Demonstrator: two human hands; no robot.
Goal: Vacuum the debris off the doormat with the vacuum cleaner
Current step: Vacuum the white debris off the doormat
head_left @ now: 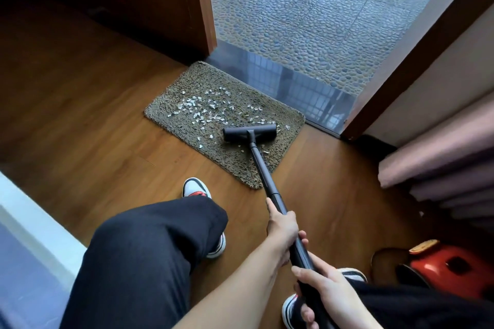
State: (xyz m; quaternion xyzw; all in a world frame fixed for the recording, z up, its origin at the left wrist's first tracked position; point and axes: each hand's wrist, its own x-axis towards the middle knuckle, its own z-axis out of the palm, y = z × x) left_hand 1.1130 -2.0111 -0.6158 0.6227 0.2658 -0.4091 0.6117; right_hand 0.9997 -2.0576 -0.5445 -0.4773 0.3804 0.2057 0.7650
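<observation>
Nearest the viewer, well short of the doormat (242, 165), the right hand (330, 295) is curled round the vacuum cleaner (260, 168) tube. The left hand (282, 230) grips the same tube closer to the doormat, fingers wrapped. The floor head (250, 132) rests on the doormat's right half. Pale debris (197, 107) (small flakes) lies scattered over the doormat's centre and left. Beyond the doormat's far edge run a dark threshold (294, 83) and a pebble floor (294, 8).

At frame centre, the black T-shaped vacuum cleaner head (250, 133) rests on the brown shaggy rectangular doormat (235, 165), with white flaky debris (191, 104) scattered to its upper left (mostly). Lower right, the left hand (282, 227) and right hand (328, 291) grip the black tube (263, 176).
</observation>
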